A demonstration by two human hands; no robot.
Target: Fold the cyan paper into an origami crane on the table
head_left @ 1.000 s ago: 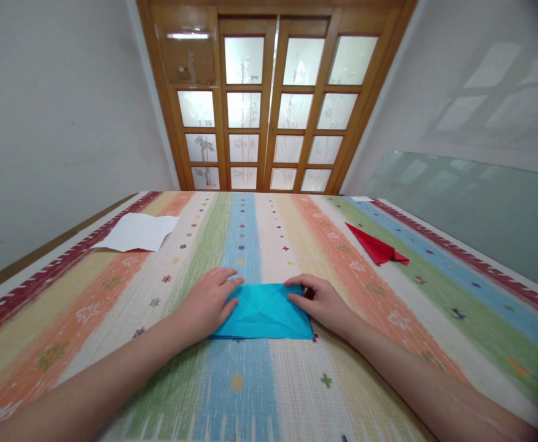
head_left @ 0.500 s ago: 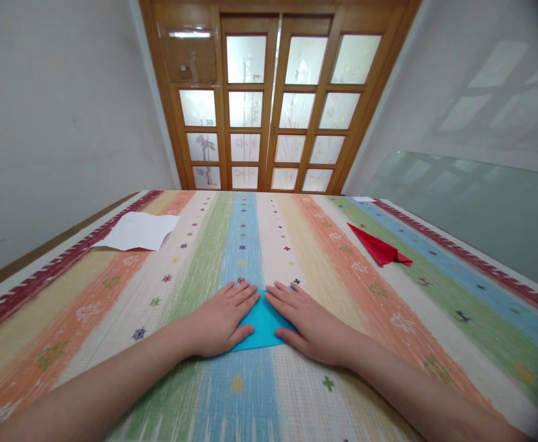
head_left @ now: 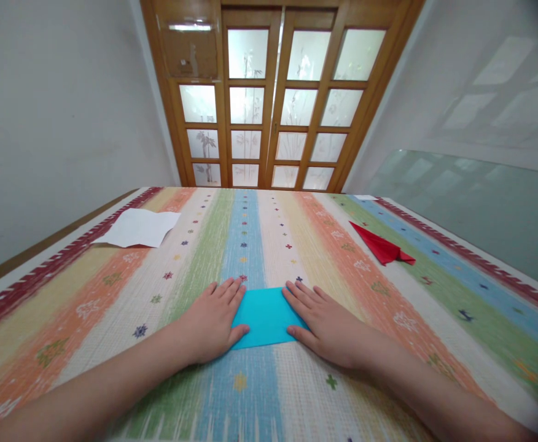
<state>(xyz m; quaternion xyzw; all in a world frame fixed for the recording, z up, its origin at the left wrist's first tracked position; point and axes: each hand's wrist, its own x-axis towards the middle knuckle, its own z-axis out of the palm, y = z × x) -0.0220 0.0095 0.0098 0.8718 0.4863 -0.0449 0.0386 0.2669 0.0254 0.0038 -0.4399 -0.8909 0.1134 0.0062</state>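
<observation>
A bright blue sheet of folding paper [head_left: 268,318] lies flat on the striped tablecloth, right in front of me. Its near edge looks like a straight fold. My left hand [head_left: 216,320] rests palm down over the paper's left side, fingers stretched forward and thumb on the paper. Over the right side lies my right hand [head_left: 320,322], flat too, its thumb pointing inward. The paper's outer ends are hidden under both hands.
A folded red paper shape [head_left: 383,245] lies farther off to the right. On the left is a creased white sheet [head_left: 137,228]. The striped tablecloth [head_left: 241,411] covers the table. Beyond it stand wooden doors with glass panes [head_left: 271,98], and a greenish glass panel [head_left: 476,209] is at the right.
My hands have slid apart, the left one slightly left and the right one to the right. More of the blue paper shows between them. The view has tilted a little.
</observation>
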